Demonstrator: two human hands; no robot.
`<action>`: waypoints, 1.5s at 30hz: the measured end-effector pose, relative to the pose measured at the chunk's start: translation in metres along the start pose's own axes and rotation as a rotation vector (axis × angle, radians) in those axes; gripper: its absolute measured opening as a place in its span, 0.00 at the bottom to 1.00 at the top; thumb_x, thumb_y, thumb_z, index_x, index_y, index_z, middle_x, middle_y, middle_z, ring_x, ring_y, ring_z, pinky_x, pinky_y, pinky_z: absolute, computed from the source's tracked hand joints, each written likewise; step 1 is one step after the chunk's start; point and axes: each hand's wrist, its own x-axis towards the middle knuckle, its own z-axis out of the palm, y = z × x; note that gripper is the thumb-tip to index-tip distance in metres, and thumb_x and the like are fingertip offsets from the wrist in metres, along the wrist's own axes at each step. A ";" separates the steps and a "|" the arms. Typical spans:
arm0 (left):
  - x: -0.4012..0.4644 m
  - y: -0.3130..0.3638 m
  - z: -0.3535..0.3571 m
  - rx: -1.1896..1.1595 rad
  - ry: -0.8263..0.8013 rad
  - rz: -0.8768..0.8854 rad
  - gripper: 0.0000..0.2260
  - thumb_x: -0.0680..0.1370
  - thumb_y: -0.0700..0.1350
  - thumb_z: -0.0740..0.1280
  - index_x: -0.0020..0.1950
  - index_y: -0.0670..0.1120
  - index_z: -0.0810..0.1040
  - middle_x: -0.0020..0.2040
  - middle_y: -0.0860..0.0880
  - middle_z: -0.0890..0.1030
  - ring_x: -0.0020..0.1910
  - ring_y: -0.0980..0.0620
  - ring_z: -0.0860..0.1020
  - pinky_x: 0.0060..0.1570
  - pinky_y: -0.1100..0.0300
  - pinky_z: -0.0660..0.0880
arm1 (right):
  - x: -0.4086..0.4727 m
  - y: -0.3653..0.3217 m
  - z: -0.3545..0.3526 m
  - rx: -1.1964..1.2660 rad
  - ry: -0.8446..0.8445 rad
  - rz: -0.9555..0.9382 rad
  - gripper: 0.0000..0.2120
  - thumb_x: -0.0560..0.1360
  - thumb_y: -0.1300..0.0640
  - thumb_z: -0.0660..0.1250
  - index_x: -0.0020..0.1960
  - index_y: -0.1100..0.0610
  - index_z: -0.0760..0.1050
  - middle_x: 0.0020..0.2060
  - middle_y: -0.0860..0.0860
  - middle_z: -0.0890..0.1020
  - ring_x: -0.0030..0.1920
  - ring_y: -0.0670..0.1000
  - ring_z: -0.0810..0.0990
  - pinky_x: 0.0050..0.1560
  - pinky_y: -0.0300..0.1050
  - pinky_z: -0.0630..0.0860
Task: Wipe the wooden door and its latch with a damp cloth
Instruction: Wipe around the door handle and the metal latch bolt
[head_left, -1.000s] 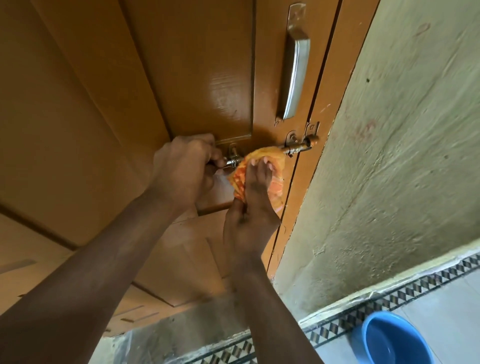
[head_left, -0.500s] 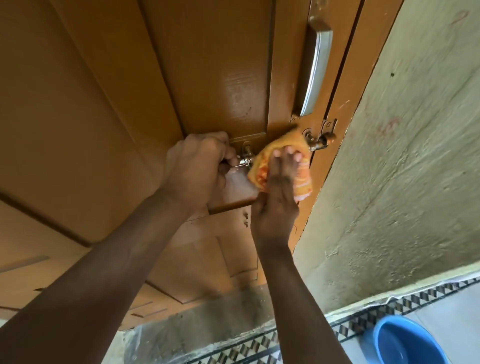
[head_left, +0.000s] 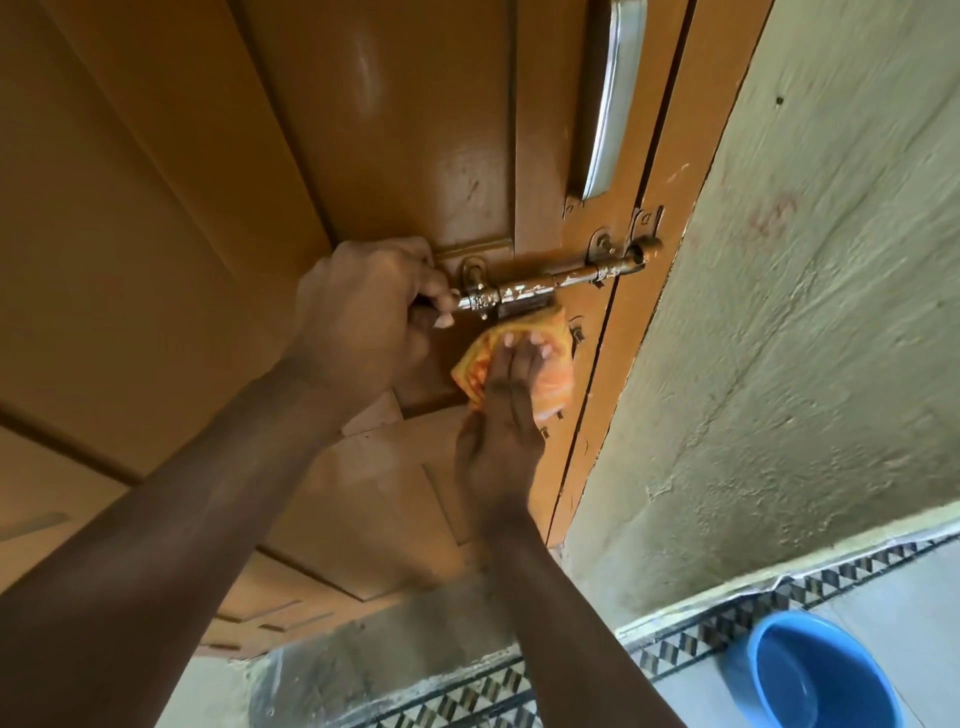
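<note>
two hands at latch (head_left: 550, 286), cloth (head_left: 545, 364) below

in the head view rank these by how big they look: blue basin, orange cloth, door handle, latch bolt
1. door handle, though cut off at the top edge
2. blue basin, partly out of frame
3. latch bolt
4. orange cloth, partly under the right hand
Bolt and cloth look close, so that order is unsure.

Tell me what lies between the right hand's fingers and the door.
In the head view, the orange cloth lies between them: the right hand presses it flat against the wooden door, just below the latch.
</note>
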 end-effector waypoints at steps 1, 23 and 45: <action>0.001 -0.001 0.000 -0.002 0.010 0.011 0.07 0.71 0.39 0.78 0.42 0.51 0.88 0.41 0.55 0.83 0.39 0.50 0.82 0.35 0.59 0.74 | 0.003 -0.004 0.005 -0.001 0.008 -0.021 0.29 0.78 0.70 0.58 0.79 0.63 0.59 0.78 0.64 0.63 0.79 0.67 0.60 0.49 0.54 0.85; 0.001 -0.005 -0.001 0.009 -0.004 0.055 0.07 0.72 0.40 0.78 0.43 0.53 0.88 0.40 0.61 0.78 0.38 0.58 0.78 0.32 0.66 0.65 | 0.014 -0.025 -0.004 0.160 0.251 0.031 0.26 0.79 0.66 0.57 0.77 0.58 0.63 0.73 0.62 0.72 0.65 0.69 0.80 0.50 0.31 0.79; 0.002 -0.006 0.004 -0.010 0.018 0.043 0.07 0.72 0.40 0.78 0.44 0.53 0.88 0.40 0.63 0.77 0.38 0.60 0.77 0.35 0.62 0.72 | -0.001 0.017 0.015 0.099 0.152 0.017 0.32 0.78 0.70 0.60 0.79 0.54 0.57 0.77 0.60 0.66 0.64 0.73 0.78 0.40 0.57 0.84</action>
